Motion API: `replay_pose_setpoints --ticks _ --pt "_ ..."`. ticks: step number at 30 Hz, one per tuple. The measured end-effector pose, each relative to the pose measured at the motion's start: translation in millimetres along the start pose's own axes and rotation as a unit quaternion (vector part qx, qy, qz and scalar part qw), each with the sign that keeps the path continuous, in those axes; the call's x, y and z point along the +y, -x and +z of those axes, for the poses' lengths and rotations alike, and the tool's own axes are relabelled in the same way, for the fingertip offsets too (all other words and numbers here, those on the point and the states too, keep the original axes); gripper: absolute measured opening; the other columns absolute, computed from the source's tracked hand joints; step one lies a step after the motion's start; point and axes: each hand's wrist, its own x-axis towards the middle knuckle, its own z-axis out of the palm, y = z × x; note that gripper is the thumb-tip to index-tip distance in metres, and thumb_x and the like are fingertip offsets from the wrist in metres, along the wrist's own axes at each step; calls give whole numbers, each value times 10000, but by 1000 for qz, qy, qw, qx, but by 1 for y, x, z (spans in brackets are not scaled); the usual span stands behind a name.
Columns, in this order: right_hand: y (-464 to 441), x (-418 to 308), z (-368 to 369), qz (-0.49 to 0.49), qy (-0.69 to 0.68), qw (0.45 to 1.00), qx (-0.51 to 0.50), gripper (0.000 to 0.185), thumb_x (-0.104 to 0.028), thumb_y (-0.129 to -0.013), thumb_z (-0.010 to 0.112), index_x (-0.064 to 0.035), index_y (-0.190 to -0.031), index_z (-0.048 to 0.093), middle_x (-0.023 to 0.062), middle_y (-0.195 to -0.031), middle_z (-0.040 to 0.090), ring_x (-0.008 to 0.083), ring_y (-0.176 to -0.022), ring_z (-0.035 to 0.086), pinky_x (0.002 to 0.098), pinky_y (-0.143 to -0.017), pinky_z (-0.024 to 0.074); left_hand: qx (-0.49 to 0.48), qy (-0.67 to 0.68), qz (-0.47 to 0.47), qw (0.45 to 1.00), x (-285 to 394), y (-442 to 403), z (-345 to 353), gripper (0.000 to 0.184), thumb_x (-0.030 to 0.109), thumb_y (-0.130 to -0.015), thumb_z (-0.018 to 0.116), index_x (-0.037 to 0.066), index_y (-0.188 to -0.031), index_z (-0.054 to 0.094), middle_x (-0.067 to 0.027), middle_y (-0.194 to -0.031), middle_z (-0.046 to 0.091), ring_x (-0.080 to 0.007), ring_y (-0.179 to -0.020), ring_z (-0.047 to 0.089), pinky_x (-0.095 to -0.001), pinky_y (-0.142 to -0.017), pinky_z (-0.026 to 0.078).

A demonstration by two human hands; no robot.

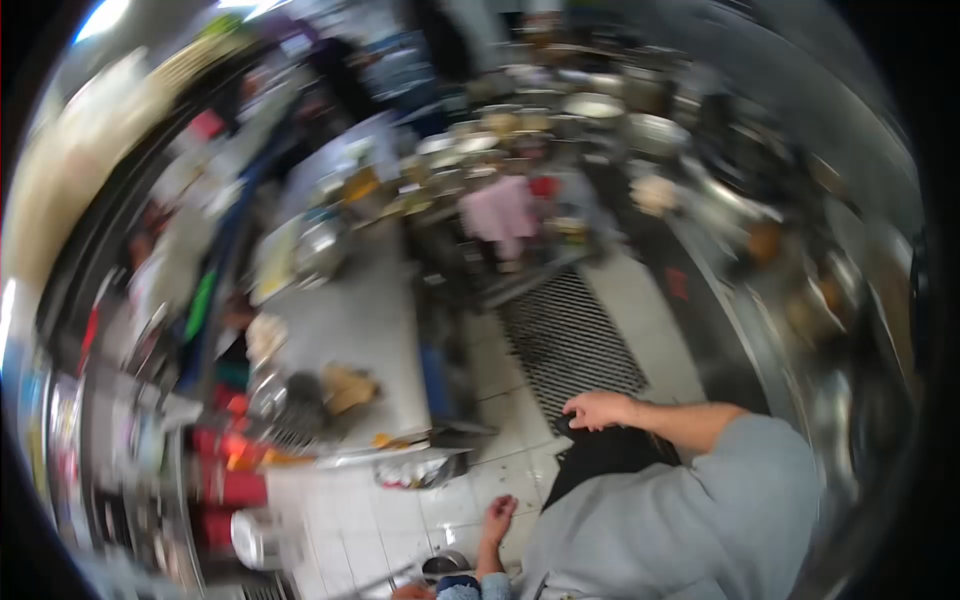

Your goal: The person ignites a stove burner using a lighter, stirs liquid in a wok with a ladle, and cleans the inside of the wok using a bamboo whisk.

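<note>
At the near end of the ribbed floor mat [575, 335], our R hand [598, 411] hangs w/ the forearm stretched across from the grey sleeve [765, 450], fingers loosely bent, a bit apart; we see nothing gripped. Behind it in view are our dark trousers [605, 470]; the mat, its nearest other thing, lies on the tile floor [340, 520] btwn table [360, 310] and counter [720, 370]. Low nr the bottom edge, what looks like our L hand [497, 518] is raised, fingers half-curled; too blurred, can't tell if it's pinching anything. Room-wise: the table's near corner juts our way, then open tiles run L to a white stool [252, 540]. On the R, the counter's long edge runs beside the mat w/ a pale floor strip btwn.
</note>
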Motion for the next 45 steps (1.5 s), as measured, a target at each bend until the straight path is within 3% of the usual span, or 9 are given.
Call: replay_pose_setpoints --ticks 7,12,17,23,27,31,37,40,45 --pt "234 74 47 118 -192 913 341 449 -247 -938 664 -40 -1328 578 109 -817 715 165 -571 636 319 -522 532 -244 -33 110 963 210 -71 77 348 220 -945 715 -22 -1181 631 -53 -1035 692 -112 -930 622 -253 -818 501" --pt "364 116 126 212 -284 800 483 454 -258 -948 664 -52 -1338 561 96 -879 709 144 -622 655 300 -548 542 -426 -108 313 842 351 -47 235 246 170 -961 680 -21 -1111 641 -33 -951 687 -94 -828 614 -254 -755 512" --pt "458 150 218 269 -324 690 589 437 -252 -919 681 -21 -1281 600 104 -800 704 163 -602 659 318 -550 549 -422 -166 615 645 476 63 407 236 171 -927 677 22 -1111 693 -119 -1065 713 -225 -1050 647 -354 -967 476" --pt "547 178 288 271 -407 580 652 429 -240 -920 681 -7 -1272 602 102 -837 706 162 -634 668 316 -556 549 -314 -121 795 505 581 151 592 328 155 -936 637 -17 -1213 607 -224 -1183 638 -400 -1130 570 -462 -1012 432" --pt "577 173 305 235 -450 532 677 402 -202 -927 685 5 -1262 601 86 -753 656 150 -604 639 299 -517 520 -225 -179 841 458 609 132 678 286 234 -970 589 20 -1154 633 -214 -1114 664 -405 -1064 589 -481 -959 443" --pt "586 178 330 215 -463 476 716 371 -153 -938 668 8 -1264 591 72 -792 664 125 -630 621 281 -514 514 -267 -272 804 457 633 153 684 313 317 -952 584 41 -852 692 -192 -766 685 -423 -854 641 -519 -979 416" --pt "576 180 347 239 -492 393 739 365 -122 -939 630 38 -1263 577 60 -799 638 126 -626 611 271 -500 486 -341 -151 848 377 608 201 683 282 345 -786 704 98 -653 670 -118 -626 657 -316 -592 661 -433 -555 537" --pt "574 177 330 231 -498 425 720 392 -119 -940 623 26 -1298 557 65 -813 638 123 -634 607 261 -516 484 -293 -160 882 332 561 246 684 373 426 -784 670 104 -604 610 -97 -555 602 -295 -553 645 -423 -540 528" --pt "580 190 311 230 -465 445 729 393 -109 -939 617 -40 -1322 558 75 -826 655 124 -616 601 264 -539 488 -276 -98 876 384 537 278 681 392 407 -783 703 109 -557 585 -101 -492 559 -289 -475 600 -413 -476 495"
